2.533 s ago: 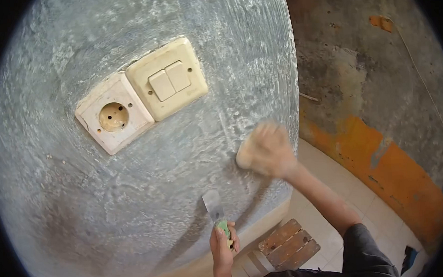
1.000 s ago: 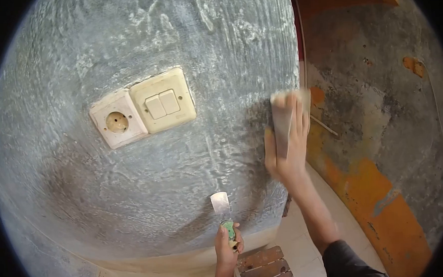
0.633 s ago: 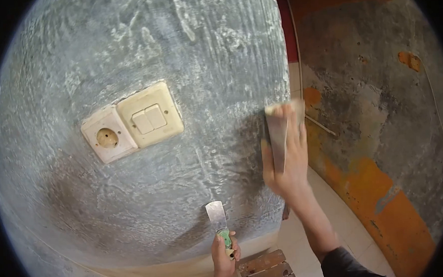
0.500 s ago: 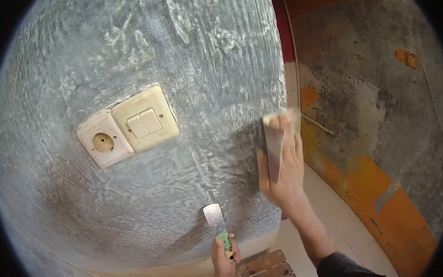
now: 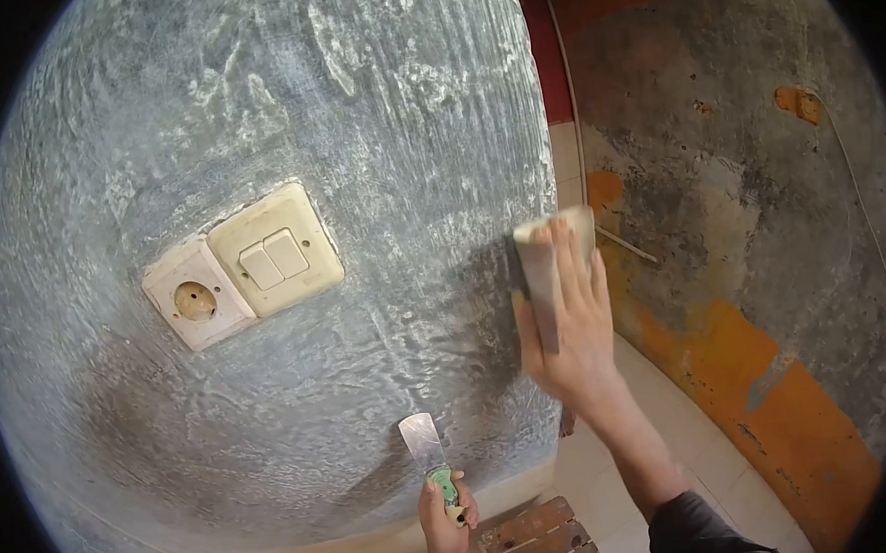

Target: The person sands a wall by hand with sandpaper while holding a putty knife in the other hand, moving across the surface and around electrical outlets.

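Gripping a curled sheet of sandpaper (image 5: 537, 267), one right hand (image 5: 577, 345), at 4 o'clock from the centre of view; fingers extended along the sheet, thumb on the other side of its flap. Sheet lies at the wall's outer edge, top end projecting past that edge; its contact with the plaster is hidden by the hand.

Item: grey plastered wall (image 5: 428, 177), rough, streaked white; edge running from 1 down to 5 o'clock.

Item: putty knife (image 5: 422, 440), metal blade, green-and-cream handle, at 6 o'clock; closed in the left hand (image 5: 440, 527), blade pointing toward 11. Whether the blade meets the plaster cannot be told.

Item: wall socket (image 5: 176, 290), at 9 o'clock, adjoining a double light switch (image 5: 307, 269). A broad stretch of plaster separates switch from right hand, leaving sideways room; another lies between switch and knife.

Item: tiled floor (image 5: 671, 415), at 4 o'clock, forming a gap between wall edge and far wall (image 5: 659, 185), lower part orange.

Item: slatted wooden stool (image 5: 542, 539), between 5 and 6, near the left hand.
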Demonstrator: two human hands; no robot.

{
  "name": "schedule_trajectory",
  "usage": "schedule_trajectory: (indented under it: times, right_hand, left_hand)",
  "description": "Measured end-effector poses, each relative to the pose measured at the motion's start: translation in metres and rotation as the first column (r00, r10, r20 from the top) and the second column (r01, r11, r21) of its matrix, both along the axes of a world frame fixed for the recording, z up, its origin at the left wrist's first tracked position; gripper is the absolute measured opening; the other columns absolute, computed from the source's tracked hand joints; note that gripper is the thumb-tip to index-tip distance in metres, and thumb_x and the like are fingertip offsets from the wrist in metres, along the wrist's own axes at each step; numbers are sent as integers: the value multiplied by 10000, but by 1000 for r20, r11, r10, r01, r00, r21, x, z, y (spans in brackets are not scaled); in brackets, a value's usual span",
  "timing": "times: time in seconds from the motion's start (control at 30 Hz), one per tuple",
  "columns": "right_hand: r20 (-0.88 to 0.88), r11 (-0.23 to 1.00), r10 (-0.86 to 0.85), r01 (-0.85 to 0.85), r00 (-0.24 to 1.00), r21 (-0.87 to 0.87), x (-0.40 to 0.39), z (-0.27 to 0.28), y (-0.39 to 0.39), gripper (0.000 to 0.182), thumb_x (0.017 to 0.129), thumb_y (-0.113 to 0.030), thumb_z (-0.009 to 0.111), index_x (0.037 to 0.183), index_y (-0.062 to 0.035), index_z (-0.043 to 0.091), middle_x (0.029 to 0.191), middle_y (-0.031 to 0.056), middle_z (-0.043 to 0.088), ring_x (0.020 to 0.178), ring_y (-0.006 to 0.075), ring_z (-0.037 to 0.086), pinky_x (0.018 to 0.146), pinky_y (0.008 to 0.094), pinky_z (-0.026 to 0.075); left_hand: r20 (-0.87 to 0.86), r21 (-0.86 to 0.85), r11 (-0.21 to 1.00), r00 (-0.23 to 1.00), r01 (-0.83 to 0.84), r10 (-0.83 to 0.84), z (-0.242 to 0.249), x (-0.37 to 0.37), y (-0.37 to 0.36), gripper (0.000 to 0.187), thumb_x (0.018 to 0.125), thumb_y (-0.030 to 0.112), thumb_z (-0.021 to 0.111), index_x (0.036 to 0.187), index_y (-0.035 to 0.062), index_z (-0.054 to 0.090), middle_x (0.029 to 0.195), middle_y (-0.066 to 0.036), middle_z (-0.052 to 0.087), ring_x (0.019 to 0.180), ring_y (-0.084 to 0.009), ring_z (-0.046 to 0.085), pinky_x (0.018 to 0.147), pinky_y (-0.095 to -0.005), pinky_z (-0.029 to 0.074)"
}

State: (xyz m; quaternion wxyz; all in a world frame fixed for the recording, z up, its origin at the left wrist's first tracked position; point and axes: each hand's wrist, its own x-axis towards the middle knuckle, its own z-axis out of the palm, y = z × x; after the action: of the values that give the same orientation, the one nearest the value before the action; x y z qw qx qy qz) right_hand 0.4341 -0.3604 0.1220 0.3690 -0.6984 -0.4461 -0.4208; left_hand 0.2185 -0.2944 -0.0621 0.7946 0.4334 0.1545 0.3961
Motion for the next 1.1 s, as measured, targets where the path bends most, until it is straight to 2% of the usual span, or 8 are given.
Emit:
schedule_trajectory:
  times: [0.2, 0.4, 0.5, 0.6, 0.83, 0.9, 0.97, 1.1]
  right_hand:
    - [-25, 999, 22, -23, 999, -38, -11, -18, -4, 644, 872, -171, 554, 1419, 41, 289, 1452, 239, 331, 1352, 370, 322, 1059, 540, 268]
    - [39, 999, -14, 16, 999, -35, -10, 8, -5, 641, 872, -176, 555, 1416, 42, 297, 1452, 232, 335, 1344, 369, 338, 1057, 525, 282]
    - [11, 997, 0, 1, 1000, -73, -12, -9, -6, 641, 877, -187, 556, 1419, 37, 296, 1456, 224, 331, 1345, 371, 333, 1060, 509, 284]
    - [89, 1000, -2, 2, 996, -3, -3, 18, -4, 647, 875, -189, 560, 1415, 48, 295, 1448, 245, 330, 1341, 384, 334, 1059, 508, 286]
    - [-43, 989, 123, -126, 991, -81, -24, -43, 1, 638, 878, -175, 554, 1412, 60, 294, 1436, 282, 325, 1327, 419, 338, 1045, 516, 293]
    - [24, 992, 102, -100, 994, -79, -12, -22, 5, 627, 882, -175, 553, 1406, 64, 304, 1435, 284, 325, 1330, 428, 325, 1052, 512, 285]
    - [69, 986, 148, -152, 987, 62, -6, 20, 8, 604, 884, -171, 551, 1390, 72, 327, 1433, 295, 319, 1326, 439, 321, 1053, 527, 263]
    - [106, 979, 104, -120, 989, 163, -9, 1, 42, 633, 869, -201, 578, 1388, 64, 331, 1431, 310, 306, 1329, 456, 295, 1043, 554, 250]
  left_hand:
    - [15, -21, 1000, 1000, 4, -4, 2, 1, -3, 462, 992, 434, 375, 1063, -3, 507, 637, -49, 470, 427, -124, 422, 372, -264, 350]
    - [14, 21, 999, 999, 36, -37, 4, 1, -2, 450, 1002, 417, 352, 1067, -2, 503, 640, -46, 465, 433, -123, 420, 374, -264, 344]
    - [-35, 8, 1000, 999, 0, 0, 7, 2, -3, 455, 989, 450, 355, 1036, 36, 538, 623, -17, 466, 420, -118, 402, 351, -267, 301]
    - [1, -8, 999, 999, 37, -37, 6, 0, 0, 459, 1000, 428, 354, 1063, -1, 505, 652, -42, 461, 441, -121, 424, 376, -261, 340]
    - [-23, 30, 999, 1000, 19, -18, 8, -1, 1, 472, 997, 435, 360, 1074, -8, 505, 647, -43, 467, 440, -123, 432, 379, -263, 343]
    - [-29, 36, 999, 1000, 13, -12, 7, -2, 0, 480, 997, 437, 359, 1087, -12, 504, 644, -45, 472, 442, -126, 441, 381, -262, 346]
    - [-123, 111, 992, 990, -58, 71, 12, -1, 0, 529, 978, 494, 373, 1115, 5, 520, 641, -40, 505, 441, -134, 454, 370, -268, 338]
    - [-137, 137, 983, 981, -120, 138, 10, -6, 8, 565, 971, 513, 375, 1149, -8, 503, 647, -49, 517, 448, -140, 473, 385, -269, 357]
